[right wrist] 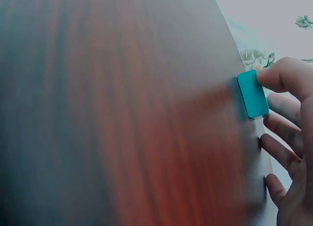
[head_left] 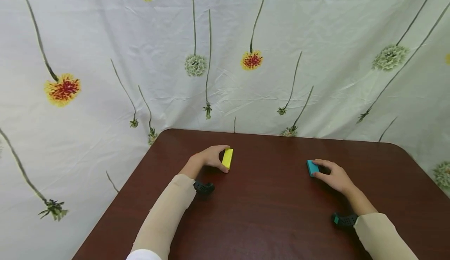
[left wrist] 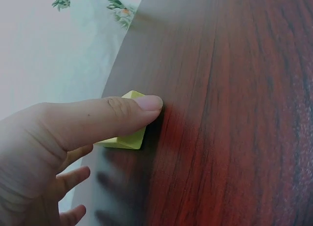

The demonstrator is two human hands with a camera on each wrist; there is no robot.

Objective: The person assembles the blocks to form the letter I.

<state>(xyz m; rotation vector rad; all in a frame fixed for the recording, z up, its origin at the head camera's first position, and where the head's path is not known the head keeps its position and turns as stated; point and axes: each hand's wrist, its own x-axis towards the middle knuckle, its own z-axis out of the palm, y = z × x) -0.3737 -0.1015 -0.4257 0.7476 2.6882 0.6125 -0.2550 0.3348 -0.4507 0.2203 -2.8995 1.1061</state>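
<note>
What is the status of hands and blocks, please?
Left fingers pinch yellow block; right fingers pinch blue block; no obstacle visible between blocks.

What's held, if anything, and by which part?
Left hand: yellow block, by its near and far ends. Right hand: blue block, by its near and far sides.

The place looks indoor and homelike, though which kind of room cannot be told. A round-cornered, dark reddish-brown wood-grain table (head_left: 267,213) stands before a creased white cloth (head_left: 161,29) printed with dandelion heads (head_left: 195,65) and red-and-yellow blooms (head_left: 252,60).
</note>
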